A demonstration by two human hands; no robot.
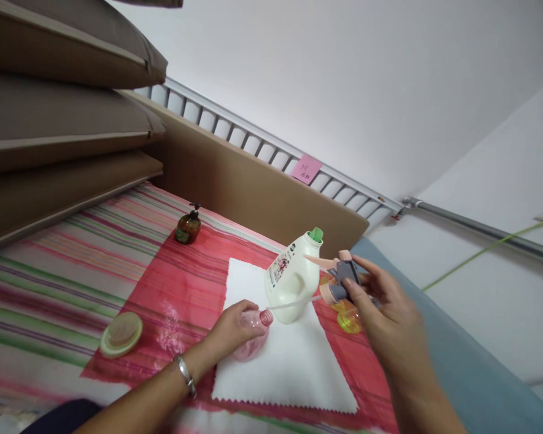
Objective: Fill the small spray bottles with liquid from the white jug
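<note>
My left hand [235, 330] is closed round a clear pink bottle [254, 345], tilted with its uncapped neck towards the right. In my right hand [387, 307] is a grey and peach trigger spray head [344, 278]. Its thin white dip tube points left, and the tube's end is close to the bottle's mouth; I cannot tell if they touch. Behind both hands stands a white jug [294, 280] with a green cap, on a white cloth [289, 374] with zigzag edges. A yellow transparent bottle [349, 320] is partly hidden behind my right hand.
A brown pump bottle [188, 228] stands at the back left. Nearer lies a round lidded container [121, 335] on a red sheet [158, 301] over striped fabric. Stacked cushions [67, 114] rise at left; a brown headboard [248, 175] and a radiator bound the back.
</note>
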